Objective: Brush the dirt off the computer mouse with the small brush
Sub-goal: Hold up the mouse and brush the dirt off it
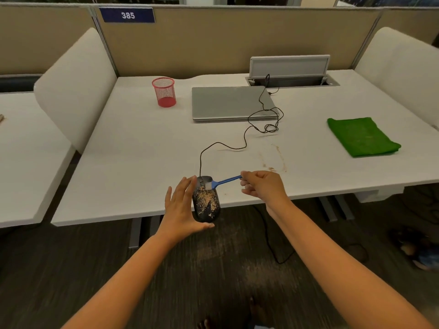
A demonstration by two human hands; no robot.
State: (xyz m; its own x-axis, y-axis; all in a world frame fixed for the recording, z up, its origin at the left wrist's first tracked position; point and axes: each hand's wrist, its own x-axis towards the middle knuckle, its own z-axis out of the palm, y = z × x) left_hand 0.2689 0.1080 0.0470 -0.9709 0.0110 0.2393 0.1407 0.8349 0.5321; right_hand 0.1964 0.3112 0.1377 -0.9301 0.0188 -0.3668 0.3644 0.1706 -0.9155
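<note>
A black wired computer mouse (206,203) speckled with tan dirt is held over the desk's front edge. My left hand (181,208) cups it from the left and below, thumb under its rear end. My right hand (262,185) pinches the end of a small blue brush (223,181). The brush's white bristles rest on the front part of the mouse, near the buttons. The mouse cable (228,146) runs back across the white desk (133,148) toward the laptop.
A closed grey laptop (231,103) lies at the back centre, with a red mesh pen cup (164,91) to its left. A folded green cloth (362,136) lies on the right. Tan dirt streaks (273,160) mark the desk, and dirt is scattered on the dark floor (232,255).
</note>
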